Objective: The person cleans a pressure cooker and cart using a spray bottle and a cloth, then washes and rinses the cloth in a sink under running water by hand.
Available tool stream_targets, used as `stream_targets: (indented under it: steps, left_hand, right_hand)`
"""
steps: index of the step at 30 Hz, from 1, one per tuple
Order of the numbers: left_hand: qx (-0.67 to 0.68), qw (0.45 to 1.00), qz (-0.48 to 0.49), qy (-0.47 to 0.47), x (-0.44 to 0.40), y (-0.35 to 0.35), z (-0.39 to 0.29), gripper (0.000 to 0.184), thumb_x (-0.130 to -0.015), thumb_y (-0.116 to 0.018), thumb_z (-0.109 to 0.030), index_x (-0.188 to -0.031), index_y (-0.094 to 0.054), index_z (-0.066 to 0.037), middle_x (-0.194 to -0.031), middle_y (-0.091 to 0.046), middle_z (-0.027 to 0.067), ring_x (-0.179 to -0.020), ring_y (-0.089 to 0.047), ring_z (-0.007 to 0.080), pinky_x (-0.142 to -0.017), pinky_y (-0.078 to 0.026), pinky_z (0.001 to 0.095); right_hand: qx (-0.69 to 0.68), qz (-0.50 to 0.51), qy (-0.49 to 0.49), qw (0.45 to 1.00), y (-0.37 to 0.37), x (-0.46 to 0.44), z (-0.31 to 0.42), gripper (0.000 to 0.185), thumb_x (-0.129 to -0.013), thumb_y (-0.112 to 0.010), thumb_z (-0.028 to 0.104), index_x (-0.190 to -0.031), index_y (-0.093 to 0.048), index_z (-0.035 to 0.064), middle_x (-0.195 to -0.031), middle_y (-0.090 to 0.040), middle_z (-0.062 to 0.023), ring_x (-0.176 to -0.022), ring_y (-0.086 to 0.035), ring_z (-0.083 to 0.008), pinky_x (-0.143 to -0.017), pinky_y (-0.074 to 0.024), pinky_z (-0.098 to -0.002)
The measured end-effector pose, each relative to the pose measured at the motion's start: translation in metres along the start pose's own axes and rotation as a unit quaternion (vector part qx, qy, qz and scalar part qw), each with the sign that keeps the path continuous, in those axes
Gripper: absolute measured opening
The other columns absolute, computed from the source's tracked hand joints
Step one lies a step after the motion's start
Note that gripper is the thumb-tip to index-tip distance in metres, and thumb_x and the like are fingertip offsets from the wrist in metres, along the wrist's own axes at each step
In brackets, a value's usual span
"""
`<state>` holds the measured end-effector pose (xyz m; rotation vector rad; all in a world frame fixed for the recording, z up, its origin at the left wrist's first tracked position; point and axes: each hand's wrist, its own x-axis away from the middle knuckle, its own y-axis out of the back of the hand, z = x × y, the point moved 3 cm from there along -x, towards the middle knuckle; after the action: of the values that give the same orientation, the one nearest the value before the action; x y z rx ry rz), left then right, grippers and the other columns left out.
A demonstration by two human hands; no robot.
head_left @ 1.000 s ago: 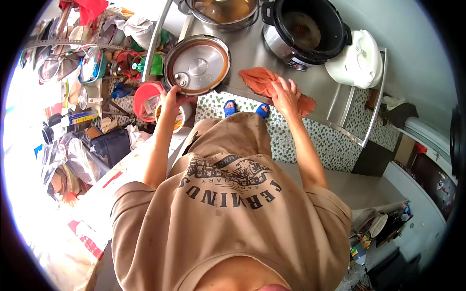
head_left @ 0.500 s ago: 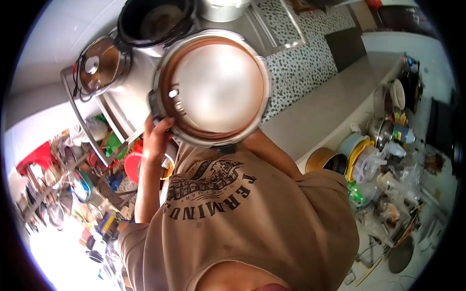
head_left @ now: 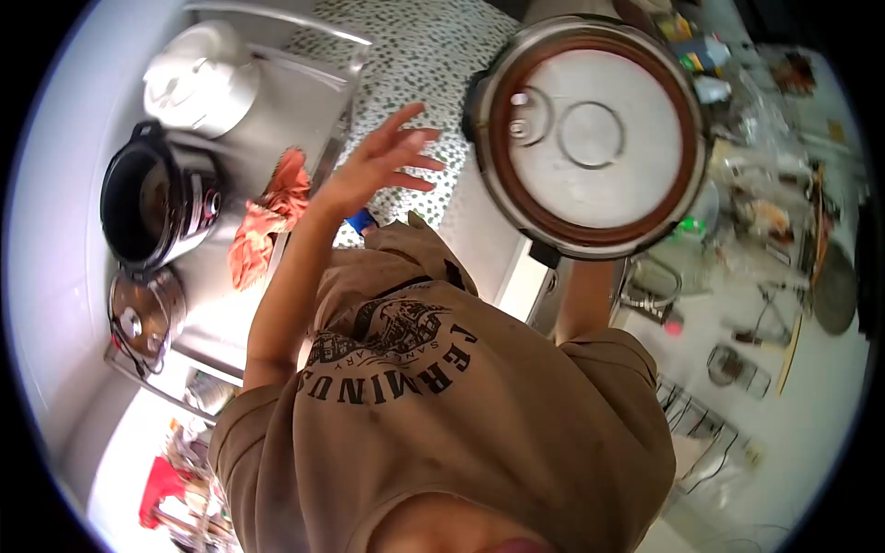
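My left hand (head_left: 387,161) is raised over the patterned floor, fingers spread, holding nothing. A large round metal pot lid (head_left: 590,138) with a brown sealing ring is held up at the upper right, its inner side facing me. My right forearm (head_left: 586,295) runs up behind the lid; the lid hides my right hand, which supports it. The lid and my left hand are apart. An orange cloth (head_left: 267,221) lies crumpled on the metal table (head_left: 300,101), left of my left hand.
An open black cooker pot (head_left: 138,207), a white lidded appliance (head_left: 203,83) and a glass-lidded pot (head_left: 147,313) stand on the table at the left. Plastic bags, bottles and utensils crowd a white surface (head_left: 737,405) at the right. A pale ledge lies below the lid.
The view has turned rightward. The lid has moved from my left hand to my right side, over the ledge. My left hand has let go and spread its fingers. The cloth is back in view.
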<state>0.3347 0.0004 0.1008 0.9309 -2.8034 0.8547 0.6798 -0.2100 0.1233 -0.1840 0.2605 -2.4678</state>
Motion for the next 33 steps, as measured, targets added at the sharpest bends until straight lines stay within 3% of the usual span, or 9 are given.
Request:
stream_targets:
  steps: [5, 12, 14, 17, 20, 28, 29, 31, 33]
  left_hand:
    - [0.023, 0.997, -0.016, 0.077, 0.024, 0.053, 0.039, 0.046, -0.097, -0.051, -0.028, -0.134, -0.044, -0.002, -0.119, -0.059, 0.0141, -0.101, -0.063, 0.0236, -0.081, -0.055, 0.0347]
    - [0.044, 0.983, -0.107, 0.142, 0.101, 0.122, 0.085, 0.039, -0.097, -0.052, -0.026, -0.130, -0.047, -0.006, -0.115, -0.061, 0.0138, -0.095, -0.065, 0.0218, -0.077, -0.056, 0.0328]
    - [0.025, 0.984, -0.096, 0.150, 0.112, 0.134, 0.099, 0.039, -0.097, -0.053, -0.025, -0.130, -0.048, -0.006, -0.115, -0.061, 0.0132, -0.094, -0.065, 0.0211, -0.076, -0.056, 0.0324]
    - [-0.015, 0.982, -0.119, 0.150, 0.118, 0.132, 0.092, 0.037, -0.096, -0.055, -0.026, -0.127, -0.050, -0.007, -0.111, -0.062, 0.0100, -0.089, -0.065, 0.0187, -0.074, -0.055, 0.0301]
    - [-0.049, 0.982, -0.104, 0.151, 0.113, 0.129, 0.085, 0.037, -0.095, -0.056, -0.028, -0.126, -0.052, -0.007, -0.110, -0.062, 0.0086, -0.088, -0.064, 0.0169, -0.074, -0.054, 0.0290]
    - [-0.058, 0.987, -0.090, 0.121, 0.106, 0.132, 0.099, 0.039, -0.095, -0.057, -0.026, -0.131, -0.051, -0.011, -0.106, -0.064, 0.0039, -0.087, -0.064, 0.0108, -0.072, -0.056, 0.0282]
    - [-0.089, 0.981, -0.134, 0.108, 0.111, 0.093, 0.069, 0.043, -0.093, -0.059, -0.023, -0.134, -0.049, -0.012, -0.108, -0.063, 0.0024, -0.085, -0.063, 0.0095, -0.069, -0.055, 0.0244]
    - [0.102, 0.990, 0.036, 0.085, 0.095, 0.102, 0.107, 0.045, -0.093, -0.059, -0.023, -0.135, -0.046, -0.012, -0.115, -0.061, 0.0050, -0.087, -0.062, 0.0115, -0.069, -0.055, 0.0245]
    - [0.074, 0.996, -0.004, 0.047, 0.121, 0.126, 0.121, 0.041, -0.094, -0.058, -0.027, -0.130, -0.048, -0.009, -0.112, -0.061, 0.0076, -0.091, -0.064, 0.0164, -0.072, -0.056, 0.0284]
  right_hand:
    - [0.040, -0.186, 0.143, 0.971, 0.114, 0.077, 0.129, 0.047, -0.089, -0.060, 0.031, -0.124, -0.051, 0.0014, -0.112, -0.060, -0.0105, -0.098, -0.059, -0.0195, -0.085, -0.0474, -0.0326]
    - [0.295, -0.339, 0.203, 0.870, 0.133, 0.186, 0.234, 0.050, -0.089, -0.060, 0.034, -0.124, -0.051, 0.0012, -0.108, -0.062, -0.0100, -0.094, -0.060, -0.0188, -0.082, -0.0484, -0.0326]
    - [0.499, -0.375, 0.094, 0.776, 0.110, 0.211, 0.250, 0.043, -0.086, -0.065, 0.034, -0.114, -0.055, 0.0029, -0.092, -0.066, -0.0068, -0.077, -0.061, -0.0221, -0.072, -0.0492, -0.0346]
    - [0.699, -0.336, 0.215, 0.593, 0.097, 0.222, 0.240, 0.046, -0.085, -0.067, 0.037, -0.112, -0.055, 0.0019, -0.088, -0.067, -0.0155, -0.075, -0.064, -0.0299, -0.072, -0.0497, -0.0387]
    - [0.697, -0.376, 0.171, 0.586, 0.094, 0.233, 0.237, 0.048, -0.083, -0.067, 0.039, -0.110, -0.056, 0.0006, -0.091, -0.066, -0.0240, -0.086, -0.065, -0.0400, -0.077, -0.0492, -0.0403]
    - [0.714, -0.340, 0.193, 0.581, 0.092, 0.236, 0.228, 0.049, -0.082, -0.067, 0.042, -0.112, -0.057, 0.0050, -0.087, -0.066, -0.0252, -0.084, -0.066, -0.0382, -0.074, -0.0498, -0.0407]
    - [0.714, -0.348, 0.127, 0.595, 0.084, 0.239, 0.229, 0.051, -0.083, -0.066, 0.041, -0.116, -0.056, 0.0031, -0.098, -0.066, -0.0255, -0.089, -0.065, -0.0379, -0.076, -0.0499, -0.0412]
    - [0.692, -0.309, 0.085, 0.647, 0.100, 0.233, 0.222, 0.053, -0.088, -0.062, 0.038, -0.121, -0.054, -0.0032, -0.113, -0.062, -0.0218, -0.100, -0.061, -0.0314, -0.090, -0.0451, -0.0371]
    - [0.669, -0.275, 0.080, 0.686, 0.116, 0.228, 0.216, 0.055, -0.089, -0.061, 0.038, -0.120, -0.055, -0.0066, -0.118, -0.062, -0.0199, -0.104, -0.059, -0.0281, -0.095, -0.0437, -0.0356]
